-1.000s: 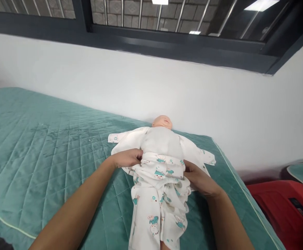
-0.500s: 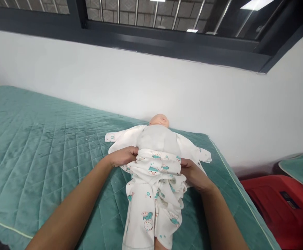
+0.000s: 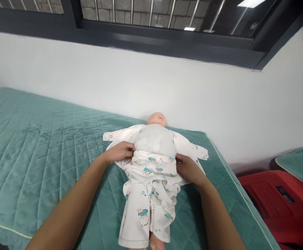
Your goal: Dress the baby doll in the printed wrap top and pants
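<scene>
A baby doll point(image 3: 157, 119) lies on its back, its head toward the wall. It wears a white printed jacket point(image 3: 186, 141) spread open over a plain white front, and white printed pants point(image 3: 151, 173) whose waistband sits across its belly. At the left side of the waistband, my left hand point(image 3: 120, 151) pinches the pants' edge between thumb and fingers. My right hand point(image 3: 189, 169) grips the waistband on the opposite side, its fingertips partly hidden by the cloth. Below the cuffs the doll's feet show at the bottom of the view.
The doll rests on a green quilted cover point(image 3: 58, 146) that reaches a white wall point(image 3: 130, 80). Above runs a dark window frame point(image 3: 151, 40) with metal bars behind it. At the right stands a red plastic object point(image 3: 278, 205) with green cloth point(image 3: 299, 166) over it.
Both hands have moved slightly up along the waistband. The pants' legs have shifted up, baring more of the doll's feet. The view has moved a little.
</scene>
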Demonstrator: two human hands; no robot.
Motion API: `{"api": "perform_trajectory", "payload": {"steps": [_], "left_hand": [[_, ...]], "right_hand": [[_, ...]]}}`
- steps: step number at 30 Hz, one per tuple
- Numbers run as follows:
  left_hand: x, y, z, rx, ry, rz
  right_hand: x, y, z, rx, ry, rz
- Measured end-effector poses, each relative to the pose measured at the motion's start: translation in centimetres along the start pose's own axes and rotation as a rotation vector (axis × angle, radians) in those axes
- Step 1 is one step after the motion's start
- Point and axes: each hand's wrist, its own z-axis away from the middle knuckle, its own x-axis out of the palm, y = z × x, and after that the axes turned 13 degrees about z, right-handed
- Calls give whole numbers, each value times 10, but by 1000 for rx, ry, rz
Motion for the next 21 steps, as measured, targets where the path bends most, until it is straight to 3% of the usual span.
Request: {"api": "perform_trajectory", "payload": {"steps": [5,8,10,16,21], "left_hand": [[-1,-3,-4,103,204,110],[2,-2,-5,282,324,200],[7,0,-4,360,340,190],[15,8,1,442,167,57],[15,17,6,331,-9,-221]], "right_hand": [[-2,1,-3,7,102,58],[-6,-1,-1,71,318,-38],[-8,-8,2,31,421,-132],[-2,-37,9,-303,265,-160],[-5,-41,13,-351,133,-2]]}}
